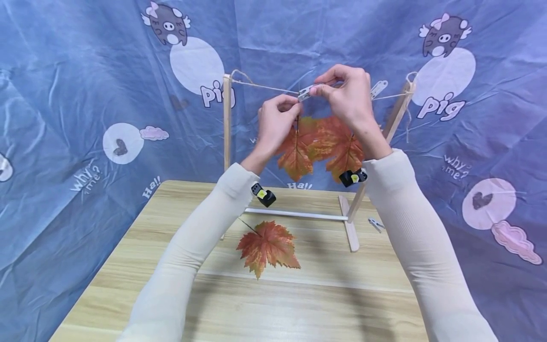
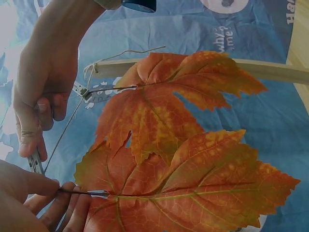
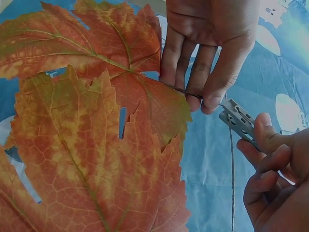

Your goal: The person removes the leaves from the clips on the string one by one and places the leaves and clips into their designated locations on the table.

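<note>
My left hand (image 1: 275, 119) pinches the thin dark stem of an orange-red maple leaf (image 1: 296, 154), which hangs below the fingertips. The right hand (image 1: 351, 97) grips a grey clothespin (image 3: 241, 118) between thumb and fingers, its tip right at the string (image 1: 267, 86) and at the top of the stem. A second maple leaf (image 2: 159, 92) hangs to the right, its stem held on the string by another clothespin (image 1: 379, 89). In the head view the two leaves overlap. A third maple leaf (image 1: 268, 244) lies on the table below my hands.
The string runs between two wooden posts (image 1: 227, 123), tied at both tops. A white bar (image 1: 299, 214) joins the posts low down, and a wooden foot (image 1: 349, 228) supports the right one. A loose clothespin (image 1: 376, 224) lies on the table (image 1: 273, 308) at the right. Blue printed cloth hangs behind.
</note>
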Demonstrator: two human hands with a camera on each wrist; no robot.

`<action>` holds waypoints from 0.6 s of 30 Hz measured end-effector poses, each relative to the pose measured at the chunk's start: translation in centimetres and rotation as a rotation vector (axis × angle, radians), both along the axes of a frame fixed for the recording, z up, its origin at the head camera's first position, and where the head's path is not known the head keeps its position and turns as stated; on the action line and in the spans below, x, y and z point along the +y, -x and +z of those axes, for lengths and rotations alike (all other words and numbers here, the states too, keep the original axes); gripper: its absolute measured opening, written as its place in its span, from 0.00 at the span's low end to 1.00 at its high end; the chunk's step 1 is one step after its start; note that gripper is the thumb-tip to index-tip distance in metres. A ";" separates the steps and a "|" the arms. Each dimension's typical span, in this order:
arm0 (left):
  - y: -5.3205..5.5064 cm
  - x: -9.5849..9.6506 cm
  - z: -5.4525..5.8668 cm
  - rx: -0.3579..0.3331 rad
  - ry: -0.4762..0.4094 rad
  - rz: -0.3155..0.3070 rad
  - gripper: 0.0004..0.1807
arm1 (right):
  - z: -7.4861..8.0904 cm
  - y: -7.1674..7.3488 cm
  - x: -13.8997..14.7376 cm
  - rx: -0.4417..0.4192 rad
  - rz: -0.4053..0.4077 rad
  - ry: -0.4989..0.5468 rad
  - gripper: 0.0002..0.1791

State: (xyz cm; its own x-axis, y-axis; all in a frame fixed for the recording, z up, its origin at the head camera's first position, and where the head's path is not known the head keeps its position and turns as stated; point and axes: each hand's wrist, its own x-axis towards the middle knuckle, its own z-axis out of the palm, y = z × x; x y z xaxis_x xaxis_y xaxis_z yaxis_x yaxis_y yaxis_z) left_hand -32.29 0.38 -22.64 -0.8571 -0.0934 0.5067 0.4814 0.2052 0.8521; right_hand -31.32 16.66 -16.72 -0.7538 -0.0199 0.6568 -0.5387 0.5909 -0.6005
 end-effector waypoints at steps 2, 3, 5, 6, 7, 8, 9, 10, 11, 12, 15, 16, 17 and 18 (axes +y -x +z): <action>0.0 -0.1 0.0 0.002 -0.002 -0.005 0.08 | 0.1 0.0 -0.1 0.002 0.000 0.008 0.12; 0.0 -0.2 0.0 0.004 -0.002 -0.006 0.08 | 0.1 0.0 -0.2 0.006 0.002 0.012 0.12; 0.2 -0.2 -0.1 0.006 -0.003 -0.011 0.07 | 0.1 0.1 -0.2 0.010 0.002 0.021 0.12; 0.2 -0.3 -0.1 0.004 -0.003 -0.015 0.07 | 0.1 0.1 -0.3 0.016 0.003 0.025 0.12; 0.3 -0.3 -0.1 0.006 -0.004 -0.017 0.07 | 0.0 0.2 -0.3 0.022 0.003 0.029 0.11; 0.3 -0.4 -0.2 0.005 -0.006 -0.022 0.06 | 0.0 0.3 -0.3 0.026 0.005 0.037 0.11; 0.3 -0.5 -0.2 0.006 -0.008 -0.026 0.06 | 0.1 0.4 -0.4 0.029 0.008 0.048 0.11; 0.4 -0.5 -0.2 0.006 -0.011 -0.031 0.06 | 0.1 0.4 -0.4 0.031 0.008 0.059 0.10; 0.5 -0.6 -0.2 0.005 -0.012 -0.034 0.06 | 0.1 0.5 -0.4 0.032 0.010 0.070 0.10; 0.5 -0.6 -0.2 0.003 -0.014 -0.038 0.06 | 0.1 0.6 -0.4 0.036 0.009 0.077 0.10; 0.7 -0.8 -0.2 -0.001 -0.024 -0.049 0.05 | 0.1 0.8 -0.4 0.038 0.008 0.096 0.10; 0.8 -0.9 -0.2 -0.002 -0.027 -0.052 0.05 | 0.1 0.8 -0.4 0.040 0.006 0.098 0.10; 0.8 -0.9 -0.2 -0.002 -0.031 -0.054 0.05 | 0.1 0.9 -0.4 0.043 0.005 0.099 0.11; 0.9 -1.0 -0.3 -0.002 -0.034 -0.056 0.05 | 0.0 0.9 -0.3 0.046 0.001 0.096 0.11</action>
State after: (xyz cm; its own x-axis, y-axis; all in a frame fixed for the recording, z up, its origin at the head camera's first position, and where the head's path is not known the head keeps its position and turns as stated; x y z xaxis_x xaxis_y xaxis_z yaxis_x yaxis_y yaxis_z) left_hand -33.15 -0.64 -22.92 -0.8623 -0.0622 0.5026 0.4900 0.1487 0.8590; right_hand -32.19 16.33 -16.70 -0.7229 0.0446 0.6895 -0.5673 0.5313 -0.6292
